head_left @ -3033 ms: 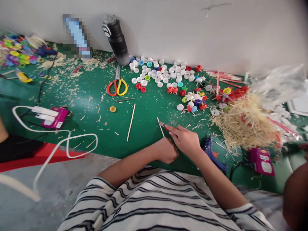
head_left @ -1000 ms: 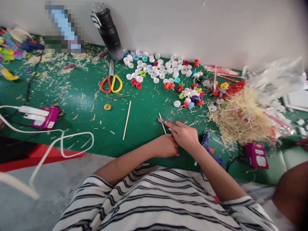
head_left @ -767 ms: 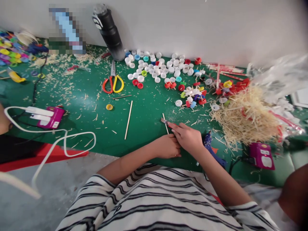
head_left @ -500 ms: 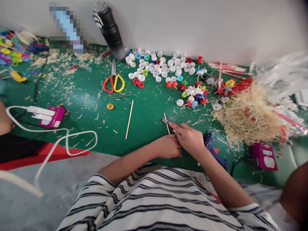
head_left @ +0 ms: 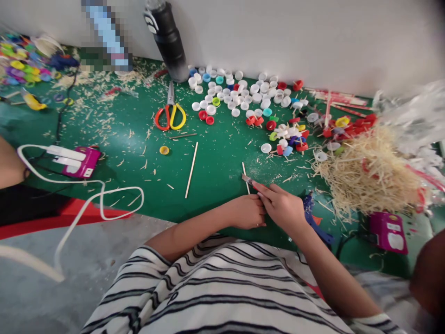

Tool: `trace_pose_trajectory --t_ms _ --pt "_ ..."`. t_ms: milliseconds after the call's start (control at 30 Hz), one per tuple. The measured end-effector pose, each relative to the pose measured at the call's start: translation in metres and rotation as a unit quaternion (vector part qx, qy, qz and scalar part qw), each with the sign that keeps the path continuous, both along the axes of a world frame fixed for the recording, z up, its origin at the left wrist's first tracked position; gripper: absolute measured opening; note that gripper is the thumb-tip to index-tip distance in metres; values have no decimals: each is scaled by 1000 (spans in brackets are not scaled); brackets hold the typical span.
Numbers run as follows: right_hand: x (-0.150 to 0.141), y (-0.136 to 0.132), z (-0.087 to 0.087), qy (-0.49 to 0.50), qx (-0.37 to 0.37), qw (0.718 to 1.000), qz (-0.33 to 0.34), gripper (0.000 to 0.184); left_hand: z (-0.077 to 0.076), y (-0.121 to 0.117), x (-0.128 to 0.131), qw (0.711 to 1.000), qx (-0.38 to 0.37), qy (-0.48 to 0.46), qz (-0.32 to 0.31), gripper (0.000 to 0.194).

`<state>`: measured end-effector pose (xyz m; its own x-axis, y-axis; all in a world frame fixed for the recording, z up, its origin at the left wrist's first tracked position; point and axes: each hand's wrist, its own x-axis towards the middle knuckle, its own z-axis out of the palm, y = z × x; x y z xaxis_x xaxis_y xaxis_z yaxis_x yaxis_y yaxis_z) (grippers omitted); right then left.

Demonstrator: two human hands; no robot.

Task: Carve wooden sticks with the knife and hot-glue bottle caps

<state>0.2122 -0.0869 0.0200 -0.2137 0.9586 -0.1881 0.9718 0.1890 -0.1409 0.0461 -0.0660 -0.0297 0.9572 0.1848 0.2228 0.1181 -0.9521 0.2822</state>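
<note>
My right hand (head_left: 285,206) is closed around a small knife (head_left: 248,179), its index finger stretched along the red handle. The blade lies across a thin wooden stick (head_left: 244,168) whose far end points away from me. My left hand (head_left: 247,211) is closed close beside it, at the near end of that stick, with its fingertips curled under and hidden. Another wooden stick (head_left: 191,170) lies on the green table (head_left: 215,178) to the left. Pale wood dust and shavings are scattered just beyond the blade.
Scissors (head_left: 170,116), a yellow cap (head_left: 164,150) and many white bottle caps (head_left: 257,97) lie farther back, near a black bottle (head_left: 170,44). A heap of wood shavings (head_left: 371,176) and a blue glue gun (head_left: 316,222) are at right. People's arms show at both edges.
The view has shifted, so the table appears farther right and slightly higher. The knife has gone from near the stick's tip to a little lower along it, and both hands keep their grip.
</note>
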Motion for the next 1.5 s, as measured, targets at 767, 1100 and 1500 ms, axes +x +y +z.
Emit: trace_pose_trajectory --t_ms 767,1100,1500 --pt "-15 32 0 -38 -5 999 22 45 0 4 0 1000 5 -16 12 28" --pt "-8 14 -4 -16 13 1000 7 45 -3 1 -1 1000 4 -14 20 25" --pt "11 3 -7 6 10 1000 -6 44 6 0 -1 1000 -2 14 22 28"
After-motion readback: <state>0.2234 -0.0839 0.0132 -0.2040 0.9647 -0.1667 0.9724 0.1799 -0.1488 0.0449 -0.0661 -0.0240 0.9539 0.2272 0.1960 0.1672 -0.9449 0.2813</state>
